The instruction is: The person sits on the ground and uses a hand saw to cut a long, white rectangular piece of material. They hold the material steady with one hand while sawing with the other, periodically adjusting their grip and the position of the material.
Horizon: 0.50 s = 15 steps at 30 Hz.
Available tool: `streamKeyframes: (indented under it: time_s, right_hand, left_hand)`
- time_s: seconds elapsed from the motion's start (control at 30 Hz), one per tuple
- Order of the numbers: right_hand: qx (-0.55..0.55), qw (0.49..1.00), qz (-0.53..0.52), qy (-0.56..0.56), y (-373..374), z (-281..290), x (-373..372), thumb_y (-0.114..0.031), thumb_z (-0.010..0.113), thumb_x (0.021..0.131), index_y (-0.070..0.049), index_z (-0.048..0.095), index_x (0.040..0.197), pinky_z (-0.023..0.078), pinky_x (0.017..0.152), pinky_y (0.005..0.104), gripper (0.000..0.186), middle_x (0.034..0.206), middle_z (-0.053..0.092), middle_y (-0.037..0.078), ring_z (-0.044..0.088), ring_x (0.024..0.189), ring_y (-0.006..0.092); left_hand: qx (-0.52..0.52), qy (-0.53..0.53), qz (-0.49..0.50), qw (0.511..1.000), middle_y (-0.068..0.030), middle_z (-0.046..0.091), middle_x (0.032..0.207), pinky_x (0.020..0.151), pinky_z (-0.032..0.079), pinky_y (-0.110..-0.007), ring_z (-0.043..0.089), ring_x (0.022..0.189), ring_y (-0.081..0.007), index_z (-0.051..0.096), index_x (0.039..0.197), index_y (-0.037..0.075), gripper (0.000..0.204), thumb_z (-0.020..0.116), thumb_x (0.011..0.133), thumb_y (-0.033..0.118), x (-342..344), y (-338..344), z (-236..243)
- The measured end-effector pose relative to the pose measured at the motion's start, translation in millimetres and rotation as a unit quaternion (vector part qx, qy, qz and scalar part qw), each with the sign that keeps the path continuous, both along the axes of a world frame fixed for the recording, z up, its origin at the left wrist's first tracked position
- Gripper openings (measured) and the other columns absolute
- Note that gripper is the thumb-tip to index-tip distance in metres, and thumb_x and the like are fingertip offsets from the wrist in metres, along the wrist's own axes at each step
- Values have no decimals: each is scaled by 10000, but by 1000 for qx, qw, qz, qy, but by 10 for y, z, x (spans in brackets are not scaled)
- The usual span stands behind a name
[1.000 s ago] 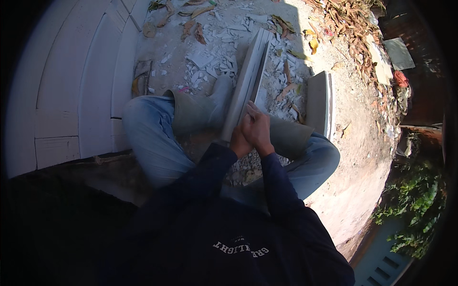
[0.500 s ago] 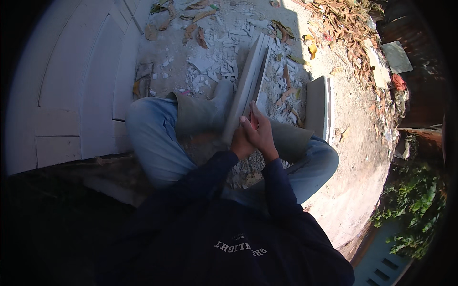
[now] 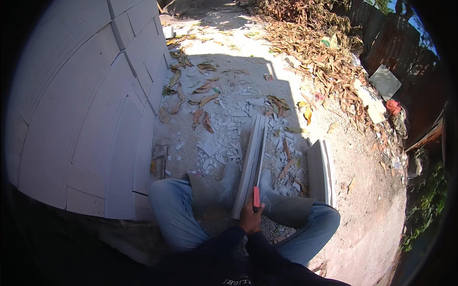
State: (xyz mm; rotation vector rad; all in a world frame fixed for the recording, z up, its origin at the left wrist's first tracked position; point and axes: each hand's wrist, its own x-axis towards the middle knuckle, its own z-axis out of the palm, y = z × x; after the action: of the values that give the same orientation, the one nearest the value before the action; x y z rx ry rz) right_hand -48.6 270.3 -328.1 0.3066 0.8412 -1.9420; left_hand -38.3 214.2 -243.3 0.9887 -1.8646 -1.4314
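Observation:
My left hand (image 3: 246, 219) and my right hand (image 3: 257, 212) overlap low in the middle, closed at the near end of a long grey pair of boards or strips (image 3: 247, 155) with a slot along it. My left hand grips the strips; my right holds a red-handled tool (image 3: 256, 196) against the slot, its working end indistinct. The strips lean away between my grey boots (image 3: 224, 186) and bent jeans-clad legs (image 3: 312, 233). Exactly how the fingers divide between tool and strips is partly hidden.
Stacked pale blocks or panels (image 3: 86, 119) form a wall at left. A short grey board (image 3: 318, 171) stands at right. White fragments (image 3: 210, 149) and dry leaves (image 3: 315, 57) litter the ground. A rusty metal fence (image 3: 384, 43) and foliage (image 3: 415, 214) border the right.
The view has tilted upward, showing more ground ahead, so hands and strips sit lower in the picture. The red tool now shows plainly above my hands, where earlier it was mostly hidden.

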Motion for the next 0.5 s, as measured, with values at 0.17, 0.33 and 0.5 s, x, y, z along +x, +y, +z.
streamKeyframes:
  time_s: [0.17,0.33,0.5]
  right_hand:
    - [6,1000,-3,2,-241,61,-213,-443,500,1025,8,426,1391,501,909,409,586,1171,633,231,654,991,308]
    - [18,1000,-10,24,-664,255,-676,-473,522,1007,46,490,1325,508,916,422,610,1200,633,257,663,1014,341]
    - [52,995,-16,85,-857,502,-1156,-503,544,989,84,554,1259,516,923,436,646,1230,634,283,673,1037,374]
  left_hand:
    - [12,-11,3,1000,-233,711,925,786,526,-444,708,906,-393,650,1132,-25,402,705,929,318,-141,-132,98]
    - [-29,-64,-26,997,-252,707,911,789,525,-466,707,903,-405,650,1083,-56,431,691,938,348,-708,-715,106]
    - [-74,-4,-7,997,-244,702,908,794,525,-447,700,879,-395,647,1092,-53,429,687,950,350,-1255,-1217,0]
